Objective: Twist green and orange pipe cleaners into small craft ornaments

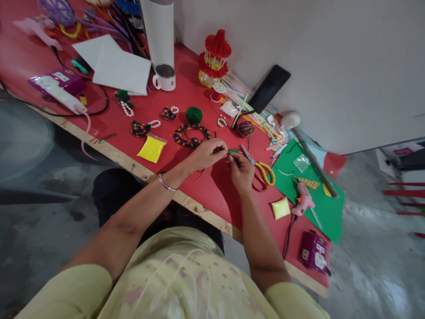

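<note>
Above the red table, my left hand (212, 153) is closed in a pinch at one end of a short green strand (234, 151), perhaps yarn. My right hand (241, 173) pinches close beside it, thumb and fingertips together on the same strand. The fingers partly hide how it is gripped. Just behind my left hand lies a braided ring of dark multicoloured yarn (179, 134). Scissors with yellow and red handles (265, 173) rest right of my right hand, blades partly apart. A dark green yarn ball (194, 115) and a multicoloured yarn ball (245, 128) sit farther back.
A yellow packet (152, 148) and beaded yarn pieces (141, 128) lie left. A mug (165, 77) and red lantern-like craft (215, 57) stand behind. At right are a green sheet (327, 217), pink glue gun (303, 199) and purple power socket box (314, 251).
</note>
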`<state>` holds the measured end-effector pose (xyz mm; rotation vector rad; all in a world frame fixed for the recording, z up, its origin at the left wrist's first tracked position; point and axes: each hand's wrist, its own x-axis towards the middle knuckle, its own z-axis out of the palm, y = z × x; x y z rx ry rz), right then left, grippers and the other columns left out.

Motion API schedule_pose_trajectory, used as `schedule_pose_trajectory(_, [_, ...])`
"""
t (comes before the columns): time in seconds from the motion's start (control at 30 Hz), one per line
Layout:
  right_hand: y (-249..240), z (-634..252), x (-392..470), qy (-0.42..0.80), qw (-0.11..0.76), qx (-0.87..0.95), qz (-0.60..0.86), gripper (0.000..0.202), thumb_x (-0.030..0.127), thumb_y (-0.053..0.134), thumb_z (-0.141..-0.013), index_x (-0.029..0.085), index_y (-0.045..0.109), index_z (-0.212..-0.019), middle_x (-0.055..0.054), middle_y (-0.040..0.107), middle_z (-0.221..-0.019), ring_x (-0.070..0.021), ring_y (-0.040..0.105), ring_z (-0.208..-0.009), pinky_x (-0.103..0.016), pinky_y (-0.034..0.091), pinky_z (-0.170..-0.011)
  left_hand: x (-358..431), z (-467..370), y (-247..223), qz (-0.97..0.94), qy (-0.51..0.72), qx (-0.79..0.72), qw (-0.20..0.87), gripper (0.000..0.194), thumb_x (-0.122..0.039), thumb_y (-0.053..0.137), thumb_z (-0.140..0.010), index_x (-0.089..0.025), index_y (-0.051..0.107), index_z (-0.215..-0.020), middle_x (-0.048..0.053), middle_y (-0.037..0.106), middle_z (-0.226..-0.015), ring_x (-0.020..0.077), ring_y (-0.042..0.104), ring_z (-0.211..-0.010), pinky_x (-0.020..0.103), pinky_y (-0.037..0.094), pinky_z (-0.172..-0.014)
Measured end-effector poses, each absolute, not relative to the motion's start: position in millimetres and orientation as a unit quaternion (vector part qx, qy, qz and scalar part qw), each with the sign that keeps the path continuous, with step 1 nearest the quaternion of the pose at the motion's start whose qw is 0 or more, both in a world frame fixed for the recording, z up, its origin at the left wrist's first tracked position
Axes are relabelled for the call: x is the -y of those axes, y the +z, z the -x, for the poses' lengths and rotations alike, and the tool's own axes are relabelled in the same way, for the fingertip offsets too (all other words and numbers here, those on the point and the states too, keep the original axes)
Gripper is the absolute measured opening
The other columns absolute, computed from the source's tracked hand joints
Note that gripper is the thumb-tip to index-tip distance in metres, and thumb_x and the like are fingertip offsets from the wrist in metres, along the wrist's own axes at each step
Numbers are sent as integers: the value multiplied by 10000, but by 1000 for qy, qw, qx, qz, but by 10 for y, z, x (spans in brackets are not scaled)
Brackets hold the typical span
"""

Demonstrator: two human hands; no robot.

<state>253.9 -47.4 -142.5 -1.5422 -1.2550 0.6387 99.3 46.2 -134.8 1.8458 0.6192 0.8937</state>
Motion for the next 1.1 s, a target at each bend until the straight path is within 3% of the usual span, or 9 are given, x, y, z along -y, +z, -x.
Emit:
schedule_pose_trajectory(0.2, [-1460, -2558, 471, 251, 487, 543, 636, 283, 440, 607, -918, 207, 722, -1031, -31, 694, -839, -144, 597, -659, -303, 521, -634, -476, -1000, -1376, -760, 377, -233, 476, 67, -189, 550, -851, -163, 606, -827, 30, 609, -882, 118, 530, -727, 254, 426, -692])
schedule_pose_trajectory(0.63, [-1441, -2543, 472, 241, 480, 555, 635, 255, 392, 606, -915, 194, 721, -1028, -25, 688, -822, -141, 586, -650, -301, 521, -629, -481, -1003, -1375, -763, 365, -252, 470, 75, -173, 554, -838, -155, 620, -807, 10, 593, -816, 106, 510, -681, 248, 398, -657])
schedule_pose_trajectory(1.1, [-1415, -2539, 478, 186, 469, 579, 641, 241, 358, 567, -949, 205, 727, -1043, -35, 725, -873, -164, 652, -747, -327, 559, -727, -465, -1006, -1328, -732, 363, -290, 499, 71, -189, 600, -820, -145, 638, -778, 5, 603, -765, 86, 507, -639, 215, 379, -592])
